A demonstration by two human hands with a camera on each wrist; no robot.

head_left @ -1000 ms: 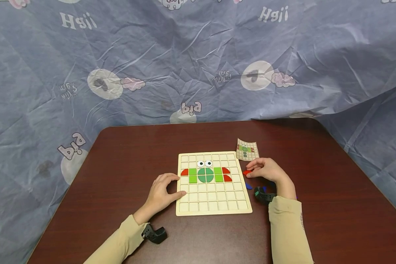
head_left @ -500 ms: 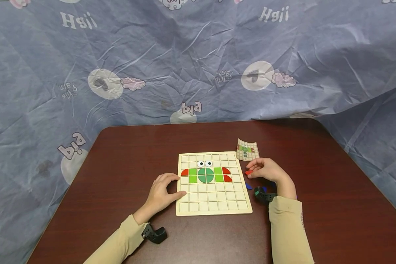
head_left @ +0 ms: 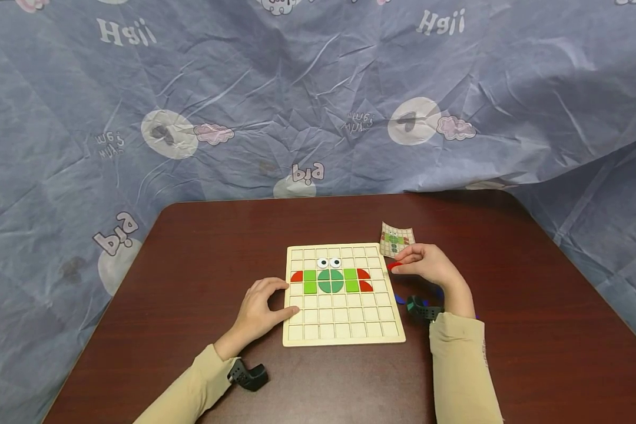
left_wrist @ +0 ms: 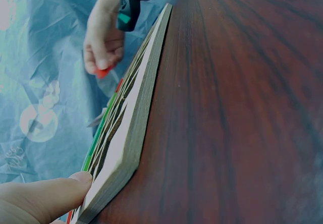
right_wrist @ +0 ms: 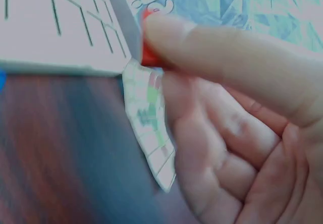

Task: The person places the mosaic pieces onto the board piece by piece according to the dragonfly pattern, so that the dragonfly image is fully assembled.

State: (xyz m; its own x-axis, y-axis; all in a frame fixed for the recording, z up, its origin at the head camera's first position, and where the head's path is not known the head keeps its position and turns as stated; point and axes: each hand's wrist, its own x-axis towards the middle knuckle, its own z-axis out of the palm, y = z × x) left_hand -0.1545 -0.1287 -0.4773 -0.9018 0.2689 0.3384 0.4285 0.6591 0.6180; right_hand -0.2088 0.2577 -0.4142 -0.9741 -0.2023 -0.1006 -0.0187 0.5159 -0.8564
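A square wooden grid board (head_left: 342, 316) lies on the table with two eye pieces (head_left: 329, 263), dark green quarter circles (head_left: 330, 281), light green rectangles (head_left: 310, 282) and red quarter-circle pieces (head_left: 297, 277) set in it. My left hand (head_left: 259, 306) rests at its left edge, the thumb (left_wrist: 65, 191) touching the board's rim and the other fingers near the edge. My right hand (head_left: 429, 265) pinches a small red piece (head_left: 394, 267) between thumb and fingers, just off the board's upper right edge. The fingers hide part of that piece.
A curled pattern card (head_left: 397, 237) lies behind the right hand, by the board's upper right corner. Blue pieces (head_left: 400, 299) lie right of the board, partly hidden by the right wrist. A printed cloth (head_left: 275, 118) hangs behind the table.
My right hand has moved slightly away from me and toward the board with the red piece pinched. The left hand and board stay where they were.
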